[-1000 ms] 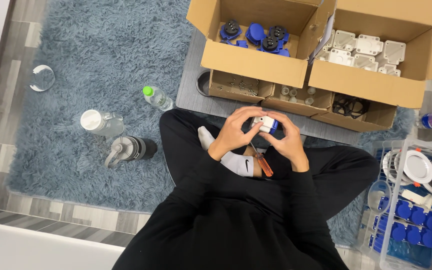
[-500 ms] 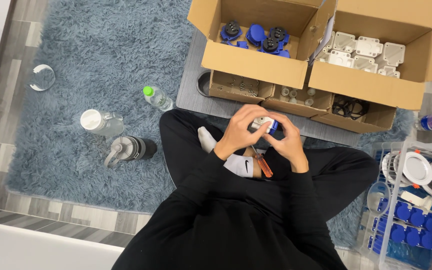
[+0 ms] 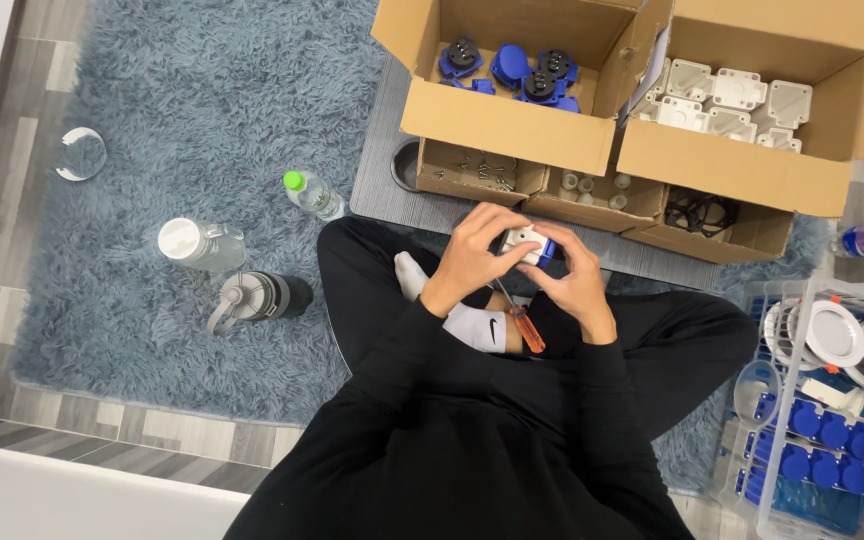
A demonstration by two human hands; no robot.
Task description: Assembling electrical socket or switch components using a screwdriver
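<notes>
I sit cross-legged on a blue-grey shaggy rug point(image 3: 202, 100). My left hand point(image 3: 472, 250) and my right hand point(image 3: 572, 280) together hold a small white and blue plastic part point(image 3: 527, 243) above my lap, fingers curled around it from both sides. A screwdriver with an orange handle point(image 3: 524, 325) lies on my leg just below the hands, its thin shaft pointing up toward the part. Much of the part is hidden by my fingers.
Ahead stand a cardboard box of blue parts point(image 3: 512, 70), a box of white parts point(image 3: 742, 100) and low trays of small pieces point(image 3: 592, 190). Three bottles point(image 3: 252, 295) lie on the rug at left. A wire basket point(image 3: 832, 400) with blue and white parts is at right.
Both hands stay closed around the part; my fingers have shifted slightly on it. Nothing else has moved.
</notes>
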